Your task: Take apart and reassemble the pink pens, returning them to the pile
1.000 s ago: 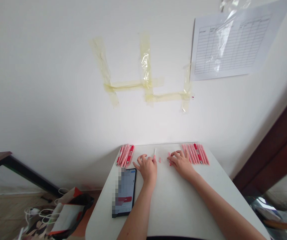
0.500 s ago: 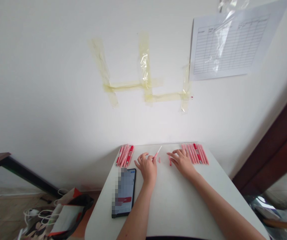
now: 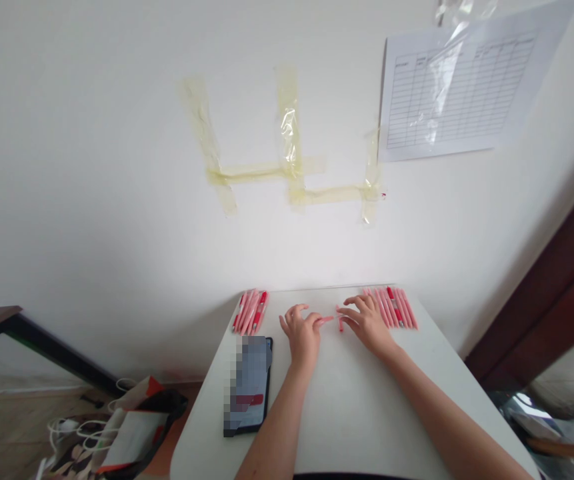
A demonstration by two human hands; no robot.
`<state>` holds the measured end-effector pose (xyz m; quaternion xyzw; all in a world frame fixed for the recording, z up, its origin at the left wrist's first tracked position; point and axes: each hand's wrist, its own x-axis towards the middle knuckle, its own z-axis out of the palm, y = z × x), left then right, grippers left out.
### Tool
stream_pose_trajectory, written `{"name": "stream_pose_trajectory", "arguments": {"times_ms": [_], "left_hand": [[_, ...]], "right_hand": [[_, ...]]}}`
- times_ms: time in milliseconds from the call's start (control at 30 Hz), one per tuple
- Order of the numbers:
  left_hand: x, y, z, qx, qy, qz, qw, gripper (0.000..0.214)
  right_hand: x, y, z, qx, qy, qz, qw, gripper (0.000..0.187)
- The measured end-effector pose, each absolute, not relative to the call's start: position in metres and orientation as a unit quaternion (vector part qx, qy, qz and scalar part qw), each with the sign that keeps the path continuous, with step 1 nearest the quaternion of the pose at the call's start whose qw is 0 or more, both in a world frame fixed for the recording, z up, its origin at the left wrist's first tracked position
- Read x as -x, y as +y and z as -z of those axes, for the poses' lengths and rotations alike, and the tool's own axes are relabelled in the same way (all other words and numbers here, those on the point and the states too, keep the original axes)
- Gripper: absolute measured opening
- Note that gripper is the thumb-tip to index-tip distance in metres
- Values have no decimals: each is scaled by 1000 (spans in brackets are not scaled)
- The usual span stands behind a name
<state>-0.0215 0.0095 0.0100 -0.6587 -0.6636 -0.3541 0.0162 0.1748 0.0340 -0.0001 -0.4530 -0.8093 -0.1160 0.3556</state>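
Note:
On a white table point(image 3: 347, 407) my left hand point(image 3: 303, 333) pinches a thin pink pen part point(image 3: 327, 319) that lies level and points right. My right hand point(image 3: 367, 323) meets it from the right, its fingertips closed round the part's far end and a small red piece point(image 3: 340, 326). A bundle of pink and red pens point(image 3: 251, 311) lies at the table's far left. A second row of pink and red pens point(image 3: 391, 307) lies at the far right, just behind my right hand.
A dark phone point(image 3: 249, 385) lies face up on the table's left side beside my left forearm. The white wall carries yellowed tape strips point(image 3: 291, 167) and a ruled paper sheet point(image 3: 461, 87). Bags and cables point(image 3: 117, 427) sit on the floor at the left.
My left hand has swung the pink part from upright to level and moved right. My right hand has closed in on its far end, so the two hands now meet.

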Motion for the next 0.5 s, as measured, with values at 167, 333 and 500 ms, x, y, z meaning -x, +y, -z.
{"name": "stream_pose_trajectory", "arguments": {"times_ms": [167,333,500], "left_hand": [[21,10,-8,667,-661,344,9,13],[21,10,-8,669,-661,340,-2,14],[23,10,-10,657,-672,342,6,15]], "right_hand": [[-173,33,-1,439,-821,98,352,20],[-172,31,-5,427,-830,86,348,20],[-172,31,-5,446,-811,100,366,21]]}}
